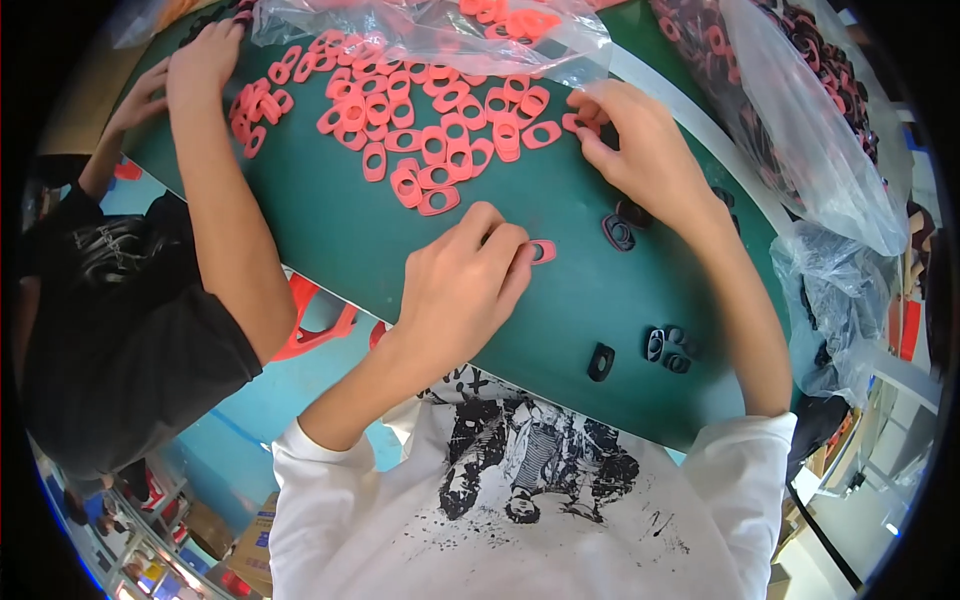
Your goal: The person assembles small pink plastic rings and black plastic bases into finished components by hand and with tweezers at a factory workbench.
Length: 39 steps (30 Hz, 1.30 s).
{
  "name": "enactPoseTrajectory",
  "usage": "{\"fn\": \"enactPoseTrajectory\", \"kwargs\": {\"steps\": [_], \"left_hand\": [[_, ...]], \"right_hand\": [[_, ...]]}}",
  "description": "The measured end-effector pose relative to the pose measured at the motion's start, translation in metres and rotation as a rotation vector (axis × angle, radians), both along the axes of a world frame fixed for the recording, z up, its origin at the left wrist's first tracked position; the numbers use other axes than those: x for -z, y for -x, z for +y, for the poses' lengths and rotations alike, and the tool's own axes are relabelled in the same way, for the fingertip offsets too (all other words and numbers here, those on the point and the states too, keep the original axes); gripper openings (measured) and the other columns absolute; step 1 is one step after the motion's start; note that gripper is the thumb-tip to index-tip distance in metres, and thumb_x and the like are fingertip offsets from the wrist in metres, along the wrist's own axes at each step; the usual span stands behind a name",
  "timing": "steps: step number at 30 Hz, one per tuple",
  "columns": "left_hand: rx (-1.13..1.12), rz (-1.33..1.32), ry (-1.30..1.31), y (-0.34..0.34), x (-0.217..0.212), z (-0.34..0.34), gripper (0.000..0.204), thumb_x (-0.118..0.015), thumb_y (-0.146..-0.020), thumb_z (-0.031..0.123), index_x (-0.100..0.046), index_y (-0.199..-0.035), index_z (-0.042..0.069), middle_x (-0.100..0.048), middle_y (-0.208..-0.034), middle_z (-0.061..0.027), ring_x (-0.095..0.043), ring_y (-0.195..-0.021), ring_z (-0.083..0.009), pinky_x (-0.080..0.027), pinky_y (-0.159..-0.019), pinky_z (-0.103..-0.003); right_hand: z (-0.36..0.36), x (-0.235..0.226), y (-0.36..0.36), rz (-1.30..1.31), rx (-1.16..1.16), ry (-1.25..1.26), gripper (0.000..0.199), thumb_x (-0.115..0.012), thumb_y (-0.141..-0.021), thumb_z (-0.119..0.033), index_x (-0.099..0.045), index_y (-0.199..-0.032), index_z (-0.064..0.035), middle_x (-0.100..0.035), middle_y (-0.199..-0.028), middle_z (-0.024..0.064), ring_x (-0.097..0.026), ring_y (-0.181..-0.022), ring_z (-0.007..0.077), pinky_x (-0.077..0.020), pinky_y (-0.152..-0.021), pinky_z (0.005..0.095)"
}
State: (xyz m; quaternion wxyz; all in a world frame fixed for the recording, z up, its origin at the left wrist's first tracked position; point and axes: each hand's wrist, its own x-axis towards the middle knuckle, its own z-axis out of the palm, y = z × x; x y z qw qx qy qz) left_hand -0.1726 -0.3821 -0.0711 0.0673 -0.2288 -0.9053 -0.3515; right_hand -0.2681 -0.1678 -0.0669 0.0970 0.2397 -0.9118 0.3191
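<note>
My left hand (462, 280) rests curled on the green table (570, 300), its fingertips pinching a small red oval ring (543, 251). My right hand (640, 150) reaches farther back and grips another red ring (578, 122) at the edge of a spread pile of red oval rings (420, 140). A dark ring with a red rim (619, 232) lies just below my right wrist.
Several black rings (665, 348) and one apart (601, 362) lie near the table's front edge. Clear bags of red rings (440, 25) and dark rings (800, 110) sit at the back and right. Another person's arm (215, 170) in a black sleeve reaches in at left.
</note>
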Motion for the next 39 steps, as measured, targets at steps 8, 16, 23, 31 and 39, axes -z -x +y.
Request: {"fn": "enactPoseTrajectory", "kwargs": {"steps": [8,16,23,31,39], "left_hand": [[0.212,-0.058,0.052,-0.007,-0.005,-0.005,0.017,-0.071,-0.078,0.008,-0.059,-0.09,0.006,-0.05,-0.09,-0.0051,-0.061,-0.074,-0.021,-0.049,-0.054,-0.035],[0.2,-0.041,0.06,-0.014,-0.008,-0.011,0.017,-0.071,-0.077,0.007,-0.059,-0.09,0.005,-0.05,-0.09,-0.0054,-0.061,-0.075,-0.0203,-0.049,-0.055,-0.034],[0.216,-0.019,0.015,-0.02,-0.008,-0.012,0.022,-0.074,-0.073,0.006,-0.059,-0.089,0.005,-0.051,-0.089,-0.0052,-0.06,-0.072,-0.0208,-0.049,-0.055,-0.034],[0.156,-0.037,-0.036,-0.017,-0.009,-0.017,0.034,-0.078,-0.069,0.009,-0.059,-0.096,0.004,-0.056,-0.096,-0.007,-0.059,-0.076,-0.024,-0.049,-0.06,-0.034],[0.194,0.063,-0.034,0.009,-0.01,0.002,0.025,-0.072,-0.074,0.003,-0.061,-0.096,0.005,-0.057,-0.098,-0.0066,-0.057,-0.089,-0.0245,-0.049,-0.07,-0.035]], "right_hand": [[-0.012,-0.02,-0.053,-0.206,-0.246,0.133,0.023,-0.06,-0.078,0.008,-0.066,-0.099,0.001,-0.062,-0.086,0.0118,-0.065,-0.073,0.0235,-0.0518,-0.065,0.0318],[-0.014,-0.036,-0.059,-0.221,-0.356,-0.162,0.031,-0.065,-0.075,0.006,-0.065,-0.104,-0.0027,-0.061,-0.095,0.0094,-0.062,-0.079,0.0278,-0.0503,-0.066,0.037],[-0.022,-0.034,-0.063,-0.352,-0.269,-0.001,0.029,-0.068,-0.072,0.005,-0.066,-0.1,-0.0026,-0.063,-0.096,0.0087,-0.062,-0.086,0.0263,-0.0509,-0.07,0.0373],[-0.01,-0.026,-0.053,-0.073,-0.274,0.0,0.019,-0.069,-0.075,0.005,-0.069,-0.093,-0.001,-0.065,-0.088,0.01,-0.062,-0.083,0.0266,-0.0509,-0.072,0.0355],[0.011,-0.02,-0.016,-0.215,-0.121,0.062,0.03,-0.072,-0.076,-0.001,-0.063,-0.104,-0.0025,-0.062,-0.097,0.0072,-0.059,-0.082,0.0223,-0.0483,-0.07,0.0324]]}}
